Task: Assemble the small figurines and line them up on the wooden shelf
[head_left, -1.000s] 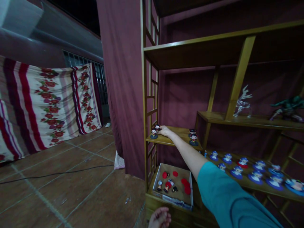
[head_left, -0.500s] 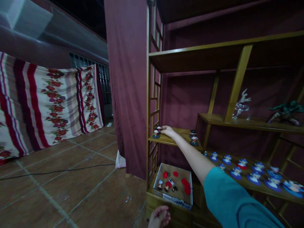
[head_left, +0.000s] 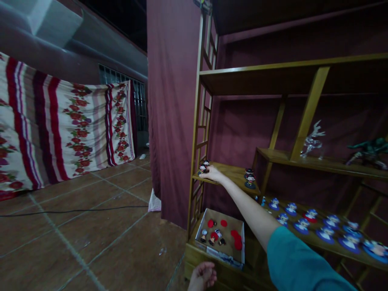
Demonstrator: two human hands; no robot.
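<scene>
My right hand (head_left: 213, 173) reaches to the left end of a wooden shelf, its fingertips closed on the base of a small dark-haired figurine (head_left: 203, 168) on a dark round stand. A second, similar figurine (head_left: 206, 163) is just behind it. Two more dark-haired figurines, a front one (head_left: 250, 181) and a rear one (head_left: 249, 172), are at the shelf's right end. Low in the view, my left hand (head_left: 203, 276) hovers in front of the cabinet, fingers loosely curled, with nothing seen in it. Above it, an open box (head_left: 228, 220) holds several small figurines and red discs.
Several blue-and-white figurines (head_left: 302, 225) stand on the lower right shelf, under my right arm. A clear deer ornament (head_left: 313, 141) and a dark green figure (head_left: 370, 151) occupy a higher shelf. A curtain (head_left: 169, 121) hangs left of the lattice side; a cable (head_left: 75, 210) crosses the floor.
My right hand has shifted slightly forward and down, from beside the rear figurine to the front figurine's base. The view has tilted slightly; my left hand stays nearly in place.
</scene>
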